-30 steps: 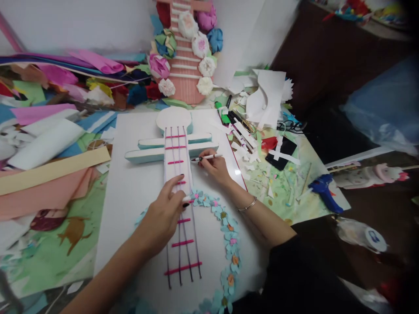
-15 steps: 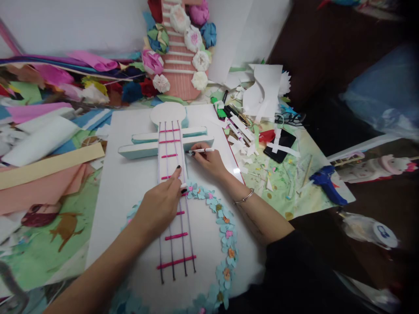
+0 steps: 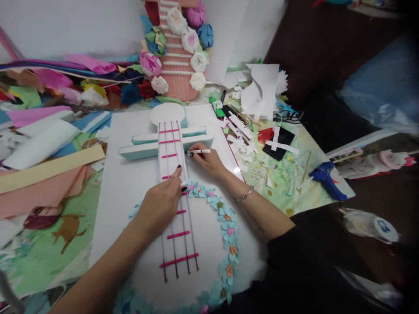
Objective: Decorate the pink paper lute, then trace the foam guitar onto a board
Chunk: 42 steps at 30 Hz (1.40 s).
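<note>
A white foam-board guitar model (image 3: 193,222) lies upright to my view, with purple strings and pink crossbars down its neck. Light-blue paper flowers (image 3: 231,231) with pink and orange centres ring its round body. My left hand (image 3: 160,198) rests on the neck, index finger stretched along it. A small white piece (image 3: 183,184), perhaps a cap, sits by the thumb and fingers. Closed around a white pen (image 3: 203,151), my right hand (image 3: 209,162) is at the neck's right edge, just below the pale-blue-edged crosspieces (image 3: 139,151). The pen tip is close to that edge.
The model lies on a white board (image 3: 111,174). A pink paper guitar (image 3: 180,78) with paper flowers leans behind. Coloured paper scraps (image 3: 42,161) cover the left. On the right are markers (image 3: 234,131), a black phone (image 3: 279,144) and a blue glue gun (image 3: 327,179).
The view has shifted slightly, and the model's lower end appears a little farther right. My right hand has moved slightly along the neck's edge with the pen; my left hand stays on the neck.
</note>
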Each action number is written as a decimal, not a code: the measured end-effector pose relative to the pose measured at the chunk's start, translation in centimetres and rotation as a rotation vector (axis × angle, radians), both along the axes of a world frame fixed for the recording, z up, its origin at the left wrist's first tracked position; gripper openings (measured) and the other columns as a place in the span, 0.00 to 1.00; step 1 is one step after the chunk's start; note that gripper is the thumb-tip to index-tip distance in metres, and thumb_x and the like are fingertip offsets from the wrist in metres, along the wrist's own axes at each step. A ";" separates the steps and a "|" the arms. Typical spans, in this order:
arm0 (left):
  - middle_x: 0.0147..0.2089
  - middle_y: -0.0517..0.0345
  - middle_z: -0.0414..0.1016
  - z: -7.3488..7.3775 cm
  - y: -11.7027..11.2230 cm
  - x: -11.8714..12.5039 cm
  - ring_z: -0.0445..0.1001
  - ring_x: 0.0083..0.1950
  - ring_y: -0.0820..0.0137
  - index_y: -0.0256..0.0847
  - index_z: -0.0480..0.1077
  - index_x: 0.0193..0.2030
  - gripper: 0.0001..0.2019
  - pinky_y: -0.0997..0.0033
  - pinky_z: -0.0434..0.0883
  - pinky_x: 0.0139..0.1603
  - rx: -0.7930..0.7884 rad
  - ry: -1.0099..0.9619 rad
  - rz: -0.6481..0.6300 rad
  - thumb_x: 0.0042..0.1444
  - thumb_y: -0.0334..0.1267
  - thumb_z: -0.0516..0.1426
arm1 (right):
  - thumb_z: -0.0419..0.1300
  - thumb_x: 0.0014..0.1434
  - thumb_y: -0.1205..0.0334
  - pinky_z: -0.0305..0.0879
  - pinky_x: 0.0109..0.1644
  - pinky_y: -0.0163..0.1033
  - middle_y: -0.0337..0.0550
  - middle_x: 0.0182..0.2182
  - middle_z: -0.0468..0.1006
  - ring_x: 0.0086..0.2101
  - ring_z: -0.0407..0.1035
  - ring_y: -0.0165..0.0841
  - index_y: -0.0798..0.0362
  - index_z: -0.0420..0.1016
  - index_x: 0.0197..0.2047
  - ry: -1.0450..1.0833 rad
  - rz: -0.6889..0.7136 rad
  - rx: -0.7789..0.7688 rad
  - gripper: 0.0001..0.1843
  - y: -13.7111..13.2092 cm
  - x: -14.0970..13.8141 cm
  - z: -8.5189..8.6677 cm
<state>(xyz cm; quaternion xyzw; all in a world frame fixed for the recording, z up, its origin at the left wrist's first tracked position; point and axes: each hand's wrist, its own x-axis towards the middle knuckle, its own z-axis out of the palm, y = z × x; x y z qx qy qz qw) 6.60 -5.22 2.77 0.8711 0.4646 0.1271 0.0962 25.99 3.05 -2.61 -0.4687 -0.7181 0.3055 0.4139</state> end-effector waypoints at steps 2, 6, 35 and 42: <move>0.54 0.41 0.74 0.1 0.0 0.0 0.77 0.45 0.60 0.31 0.59 0.62 0.22 0.63 0.73 0.42 0.003 0.010 -0.004 0.65 0.38 0.41 | 0.50 0.60 0.61 0.56 0.35 0.34 0.36 0.26 0.69 0.26 0.60 0.27 0.53 0.69 0.39 -0.004 0.011 0.001 0.09 -0.2 0.0 0.1; 0.52 0.40 0.76 0.2 0.0 -0.1 0.77 0.45 0.59 0.28 0.59 0.62 0.23 0.63 0.73 0.42 0.017 0.001 -0.006 0.66 0.39 0.41 | 0.50 0.60 0.61 0.56 0.35 0.34 0.37 0.27 0.70 0.26 0.59 0.27 0.53 0.69 0.37 -0.006 0.025 0.001 0.08 -0.9 0.0 0.5; 0.51 0.39 0.76 0.1 0.0 -0.2 0.78 0.46 0.61 0.25 0.60 0.62 0.23 0.66 0.73 0.42 0.097 -0.002 -0.037 0.66 0.38 0.42 | 0.50 0.57 0.62 0.55 0.34 0.33 0.34 0.23 0.66 0.25 0.58 0.25 0.54 0.66 0.33 -0.036 0.065 -0.038 0.06 -3.4 -0.2 1.7; 0.50 0.38 0.77 0.1 0.0 -0.1 0.78 0.46 0.60 0.24 0.61 0.61 0.24 0.66 0.73 0.41 0.115 0.007 -0.033 0.66 0.38 0.42 | 0.51 0.56 0.64 0.55 0.34 0.32 0.34 0.23 0.67 0.25 0.59 0.25 0.54 0.67 0.32 -0.016 0.074 -0.074 0.05 -4.9 -0.2 1.9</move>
